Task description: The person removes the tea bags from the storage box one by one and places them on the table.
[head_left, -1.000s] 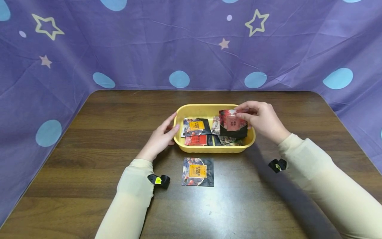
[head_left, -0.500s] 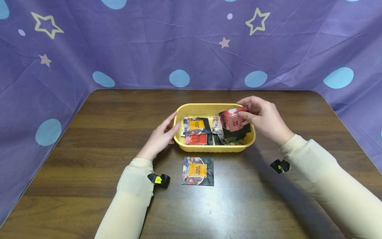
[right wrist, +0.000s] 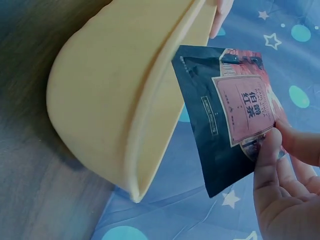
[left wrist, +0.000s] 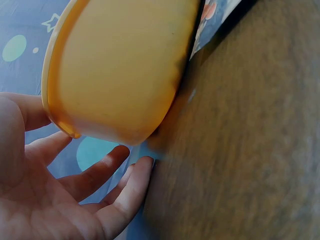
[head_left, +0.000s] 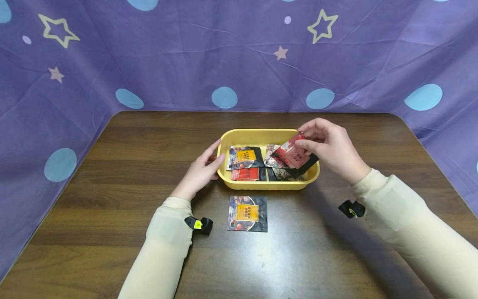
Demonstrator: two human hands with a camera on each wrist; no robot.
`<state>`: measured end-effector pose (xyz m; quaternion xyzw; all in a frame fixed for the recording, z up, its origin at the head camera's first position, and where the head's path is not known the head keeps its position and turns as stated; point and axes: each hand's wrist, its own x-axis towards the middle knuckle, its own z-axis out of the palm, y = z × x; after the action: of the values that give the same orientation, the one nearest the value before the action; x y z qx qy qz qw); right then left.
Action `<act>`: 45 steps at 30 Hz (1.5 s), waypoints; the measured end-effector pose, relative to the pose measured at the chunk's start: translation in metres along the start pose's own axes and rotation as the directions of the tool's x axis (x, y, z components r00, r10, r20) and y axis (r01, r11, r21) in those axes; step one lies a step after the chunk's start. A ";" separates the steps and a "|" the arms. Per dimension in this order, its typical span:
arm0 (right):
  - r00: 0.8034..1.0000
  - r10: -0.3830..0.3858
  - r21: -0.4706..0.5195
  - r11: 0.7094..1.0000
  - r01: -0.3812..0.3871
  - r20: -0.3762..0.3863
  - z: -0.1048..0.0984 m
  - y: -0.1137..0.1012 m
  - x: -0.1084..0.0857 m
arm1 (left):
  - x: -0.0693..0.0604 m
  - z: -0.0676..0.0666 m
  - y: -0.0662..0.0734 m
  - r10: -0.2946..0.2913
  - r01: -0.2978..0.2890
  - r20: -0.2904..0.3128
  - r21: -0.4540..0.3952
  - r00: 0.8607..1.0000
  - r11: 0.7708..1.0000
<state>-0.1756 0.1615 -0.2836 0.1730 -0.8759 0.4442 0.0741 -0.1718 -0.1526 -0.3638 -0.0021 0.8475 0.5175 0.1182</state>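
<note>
Between thumb and fingers, my right hand (head_left: pixel 331 147) pinches a red-and-black tea sachet (head_left: pixel 295 154) with a pink label, tilted over the right end of a yellow plastic tub (head_left: pixel 269 186). The right wrist view shows the sachet (right wrist: pixel 225 110) held by one edge near the tub's rim. My left hand (head_left: pixel 198 174) rests against the tub's left end, thumb at the rim. In the left wrist view its fingers (left wrist: pixel 112 162) lie loosely extended beside the tub wall. Inside the tub are several sachets, including a dark one with an orange label (head_left: pixel 245 157) and a red-labelled one (head_left: pixel 246 174).
Another orange-labelled sachet (head_left: pixel 247 213) lies flat on the brown wooden table (head_left: pixel 157 166) in front of the tub. A purple cloth (head_left: pixel 254 62) with stars and blue dots hangs behind the table. Each wrist wears a black strap.
The sachet in my right hand has turned to a steeper slant, its lower end swinging right, as the hand shifts slightly right and back. The left hand and tub stay in place.
</note>
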 end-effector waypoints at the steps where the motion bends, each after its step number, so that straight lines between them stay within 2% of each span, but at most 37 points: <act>1: 1.000 -0.010 0.005 1.000 0.010 0.002 0.000 -0.001 0.000 | 0.000 0.000 0.000 -0.002 0.002 0.000 0.001 1.000 1.000; 12: 0.992 -0.109 -0.025 0.994 0.111 0.063 0.004 -0.012 -0.005 | 0.000 0.000 -0.001 -0.011 0.011 0.001 -0.007 1.000 1.000; 26: 0.974 -0.057 -0.034 0.997 0.066 0.219 0.019 -0.029 -0.018 | 0.001 0.000 -0.003 -0.006 0.006 0.004 -0.008 1.000 1.000; 30: 0.957 -0.057 -0.030 0.997 0.068 0.284 0.024 -0.031 -0.023 | 0.000 0.000 -0.002 -0.008 0.008 0.004 -0.008 1.000 1.000; 36: 0.923 -0.087 -0.068 0.990 0.121 0.375 0.034 -0.027 -0.030 | 0.001 0.000 -0.001 -0.018 0.018 0.004 -0.004 1.000 1.000; 45: 0.886 -0.100 -0.085 0.984 0.155 0.453 0.047 -0.019 -0.036 | 0.000 0.000 0.000 -0.008 0.008 0.002 -0.006 1.000 1.000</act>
<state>-0.1341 0.1218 -0.3081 0.3230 -0.8811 0.3336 -0.0896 -0.1722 -0.1523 -0.3640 -0.0054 0.8459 0.5195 0.1209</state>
